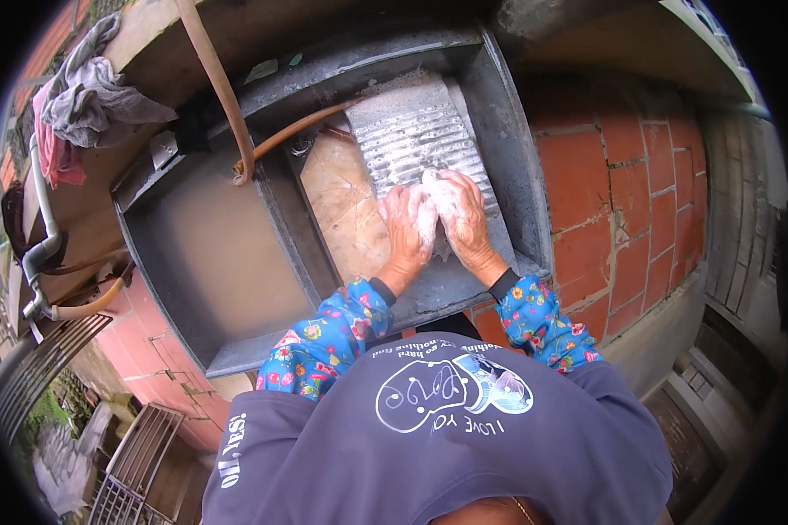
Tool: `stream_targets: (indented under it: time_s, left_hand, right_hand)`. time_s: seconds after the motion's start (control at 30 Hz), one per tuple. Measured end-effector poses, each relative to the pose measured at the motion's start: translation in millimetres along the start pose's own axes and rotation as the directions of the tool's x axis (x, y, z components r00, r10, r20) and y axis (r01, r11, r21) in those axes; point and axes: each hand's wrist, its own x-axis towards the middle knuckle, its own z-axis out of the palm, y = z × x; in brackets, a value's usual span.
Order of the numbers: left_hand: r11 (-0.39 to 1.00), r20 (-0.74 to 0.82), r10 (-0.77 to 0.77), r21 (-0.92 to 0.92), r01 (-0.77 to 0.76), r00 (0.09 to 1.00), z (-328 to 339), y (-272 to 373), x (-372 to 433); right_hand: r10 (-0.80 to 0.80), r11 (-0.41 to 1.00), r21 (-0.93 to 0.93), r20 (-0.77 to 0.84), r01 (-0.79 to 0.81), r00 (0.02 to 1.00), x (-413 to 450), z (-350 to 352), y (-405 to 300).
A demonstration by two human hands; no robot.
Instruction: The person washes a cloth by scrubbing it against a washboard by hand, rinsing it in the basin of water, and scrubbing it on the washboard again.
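A ribbed washboard slab (420, 125) slants inside the right basin of a grey stone sink, wet and streaked with white suds. On its lower ridges rest my left hand (410, 226) and my right hand (463, 213), side by side with the thumbs close together. White lather coats the fingers and thumbs of both. A sudsy white mass (437, 190) sits between them; whether it is a cloth, soap or only foam cannot be made out. My palms and the surface beneath are hidden. Floral sleeve covers (331, 341) reach to both wrists.
Cloudy brown water (230, 243) stands in the left basin, past a stone divider (285, 230). An orange-brown hose (220, 85) hangs over that divider. Grey cloths (95, 98) drape at upper left above a pipe (46, 230). Red tiles (581, 197) lie at right.
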Motion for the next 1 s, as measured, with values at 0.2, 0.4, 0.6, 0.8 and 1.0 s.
stream_targets:
  time_s: [0.2,0.4,0.6,0.8,1.0]
  left_hand:
    - [0.983,0.069,0.060,0.168,-0.071,0.996,29,-30,57]
    - [0.959,0.076,0.014,0.280,-0.035,0.997,20,-29,65]
    - [0.991,-0.107,0.126,-0.027,-0.130,0.986,13,0,-31]
    - [0.929,0.077,0.081,0.356,-0.104,0.994,27,-37,91]
    - [0.981,0.048,0.109,0.154,-0.115,0.993,6,-16,15]
  right_hand:
    - [-0.156,0.968,-0.160,0.231,0.196,0.960,73,22,70]
    - [0.000,0.948,-0.313,0.164,0.052,0.986,63,21,44]
    - [-0.089,0.994,0.068,0.026,0.087,0.996,-34,2,6]
    - [-0.207,0.947,-0.218,0.149,0.236,0.967,89,27,57]
    - [0.057,0.998,0.039,-0.014,-0.056,0.998,14,9,13]
